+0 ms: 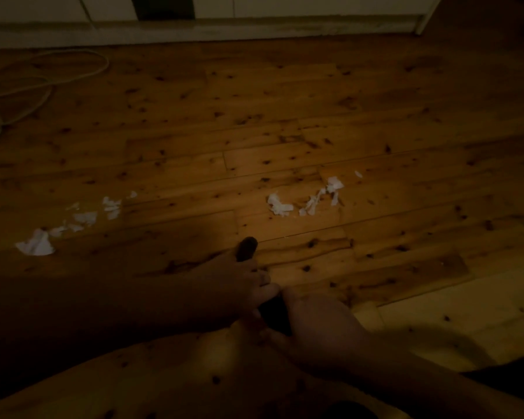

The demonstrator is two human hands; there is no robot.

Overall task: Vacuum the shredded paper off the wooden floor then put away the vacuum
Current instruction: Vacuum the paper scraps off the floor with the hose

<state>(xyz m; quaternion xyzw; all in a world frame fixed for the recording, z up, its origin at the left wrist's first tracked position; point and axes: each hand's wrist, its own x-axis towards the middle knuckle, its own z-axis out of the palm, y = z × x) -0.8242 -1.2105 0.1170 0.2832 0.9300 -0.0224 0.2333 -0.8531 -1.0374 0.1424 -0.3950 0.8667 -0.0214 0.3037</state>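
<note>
Fingers of the left hand curl over a dark object, and the right hand wraps round its near end. Both grips look closed on it, though the light is too dim to make out each finger. The object's rounded far tip pokes out past the left hand, above the wooden floor. It is probably part of the vacuum, but this cannot be confirmed because no body or nozzle is in view. Risk 1: two hands are crowded on one short piece in poor light, so a slip or a pinched finger is possible if parts are being joined. The shredded paper is not yet lifted. One cluster lies ahead and right of the hands, and a second scatter trails off left. Risk 2: the pieces are light, so exhaust air or a fast sweep could blow them about. The left trail also sits in shadow and is easy to miss. Risk 3: a pale cord lies looped far left, near the skirting board. It could snag a foot or get drawn into the intake.
</note>
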